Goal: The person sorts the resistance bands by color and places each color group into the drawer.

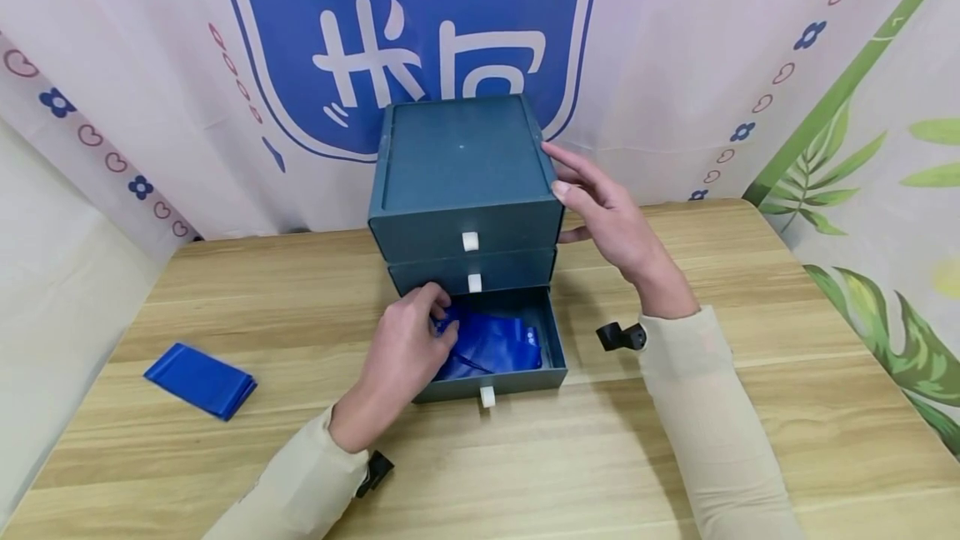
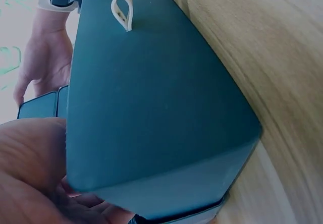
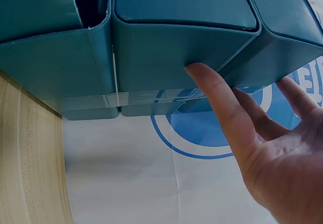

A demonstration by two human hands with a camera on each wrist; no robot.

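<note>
A dark teal three-drawer box [image 1: 465, 157] stands on the table with its bottom drawer [image 1: 558, 348] pulled out. Glossy blue plastic bags [image 1: 487, 340] lie in that drawer, one showing small white print. Over the drawer's left side, my left hand [image 1: 408, 336] has thumb and fingers curled about a bag's edge; the left wrist view hides the fingertips behind the drawer front [image 2: 156, 98]. With fingers spread, my right hand [image 1: 611, 219] rests against the box's right side, its fingertips [image 3: 194, 68] on the wall in the right wrist view.
A flat stack of blue bags [image 1: 201, 380] lies on the wooden table [image 1: 300, 290] at left. Behind the box hangs a printed curtain [image 1: 660, 65]. White pull tabs [image 1: 488, 396] stick out from the drawer fronts. Black wrist mounts [image 1: 621, 337] jut from both sleeves.
</note>
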